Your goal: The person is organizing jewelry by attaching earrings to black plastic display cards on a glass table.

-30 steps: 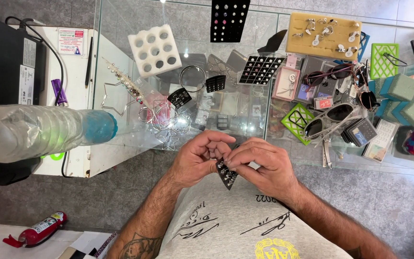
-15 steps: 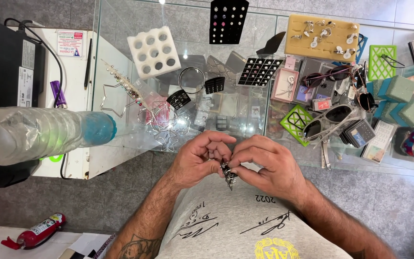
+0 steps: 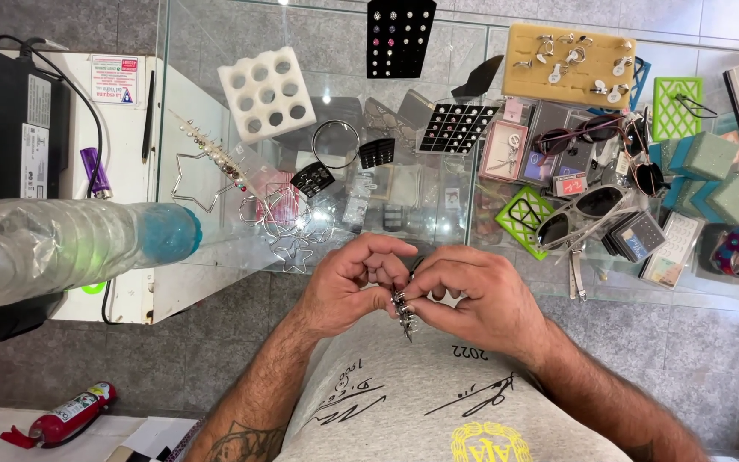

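Observation:
My left hand and my right hand meet just below the glass counter's front edge, above my grey shirt. Both pinch a small black earring card with shiny studs, held edge-on between the fingertips. The card's face is mostly hidden by my fingers.
The glass counter carries a white foam block with holes, black stud cards, a tan ring display, sunglasses, green baskets and teal boxes. A clear plastic bottle with a blue cap lies left. A red extinguisher sits on the floor.
The black card has turned from nearly face-on to edge-on between my fingers. My hands stay close together in almost the same spot.

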